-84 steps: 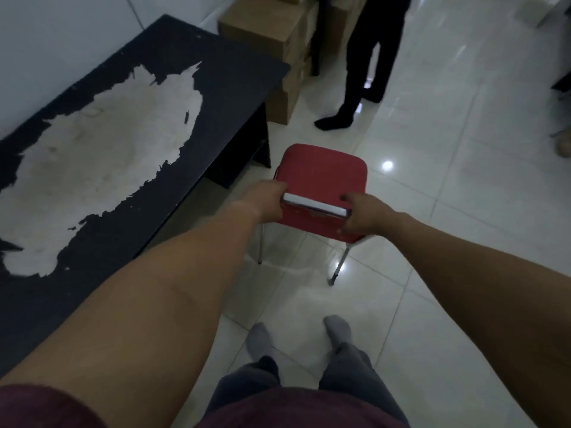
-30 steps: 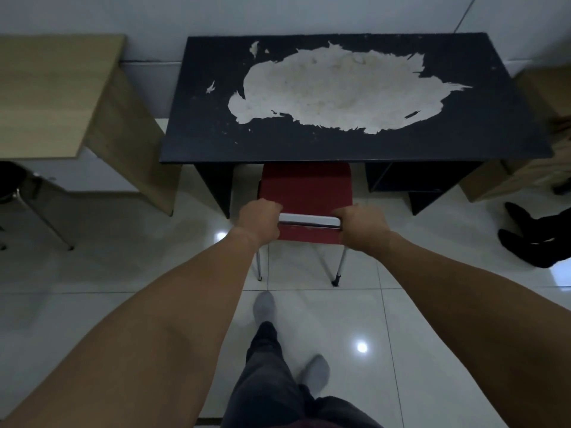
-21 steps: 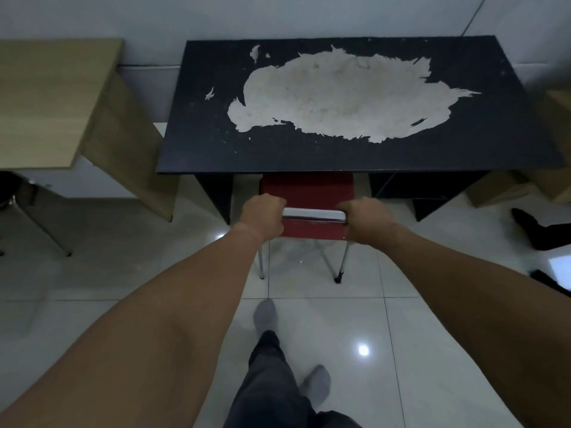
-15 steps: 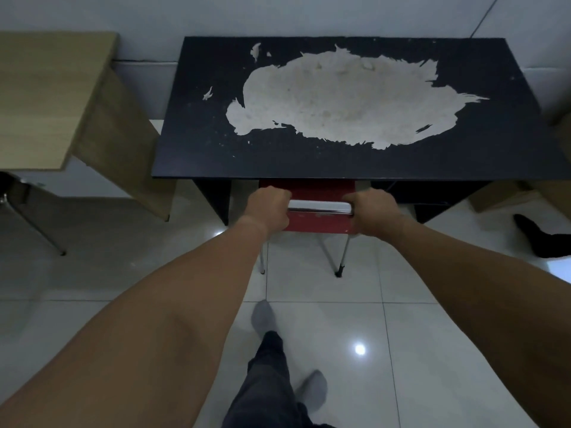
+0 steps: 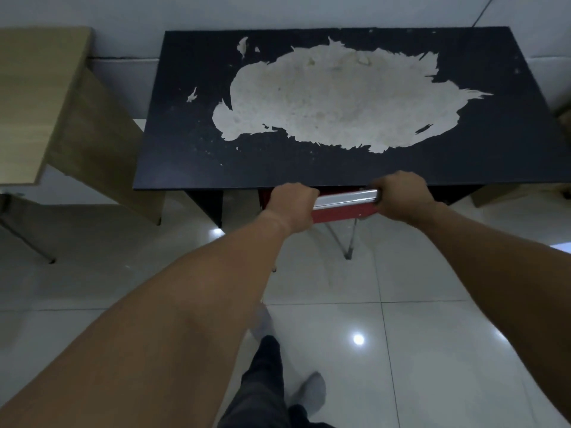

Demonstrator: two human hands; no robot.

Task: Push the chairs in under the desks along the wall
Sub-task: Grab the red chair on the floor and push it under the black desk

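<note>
A: Red chair (image 5: 340,213) almost fully beneath the black worktop (image 5: 185,168), left hand (image 5: 289,206) and right hand (image 5: 401,196) clenched on its chrome back rail (image 5: 346,199).

B: Push evenly, straight in, watching knuckles near that front edge.

The chair (image 5: 343,208) sits mostly under the desk (image 5: 191,162), which stands against the wall (image 5: 278,10); a second desk (image 5: 34,97) stands to its left.

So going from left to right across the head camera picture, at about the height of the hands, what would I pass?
Wooden desk → left hand → metal bar on the red chair → right hand, all at the black desk's front edge.
</note>
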